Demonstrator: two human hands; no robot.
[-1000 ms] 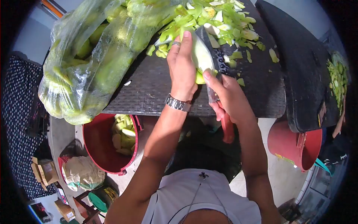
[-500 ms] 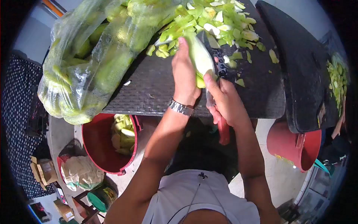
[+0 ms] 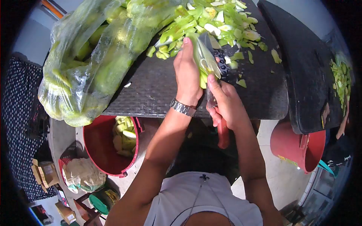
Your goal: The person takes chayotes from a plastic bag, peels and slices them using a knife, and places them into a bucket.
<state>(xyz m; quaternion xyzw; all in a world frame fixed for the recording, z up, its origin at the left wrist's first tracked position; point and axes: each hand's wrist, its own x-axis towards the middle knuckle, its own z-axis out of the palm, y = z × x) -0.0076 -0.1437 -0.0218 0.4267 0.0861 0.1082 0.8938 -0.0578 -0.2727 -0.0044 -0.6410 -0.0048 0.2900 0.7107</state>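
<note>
My left hand (image 3: 187, 75), wearing a metal watch, is closed round a partly peeled green mango (image 3: 198, 52) held over the dark woven table (image 3: 151, 96). Pale, split edges show on the mango's right side. My right hand (image 3: 228, 101) grips a knife with a red handle (image 3: 223, 135), its thumb at the mango's lower end. Much of the blade is hidden by the mango and fingers; a grey part shows beside the mango's top. Green peelings (image 3: 226, 28) lie heaped just beyond both hands.
A clear plastic bag of green mangoes (image 3: 109, 71) covers the table's left side. Below stands a red bucket (image 3: 88, 150) with pale cut pieces inside. Another dark table (image 3: 305, 71) and a red bucket (image 3: 284, 141) are at right, where another person's arm (image 3: 344, 122) shows.
The mango's smooth pale face now shows split, lifted edges. My right hand and the knife have shifted slightly down and left; my left hand stays round the mango.
</note>
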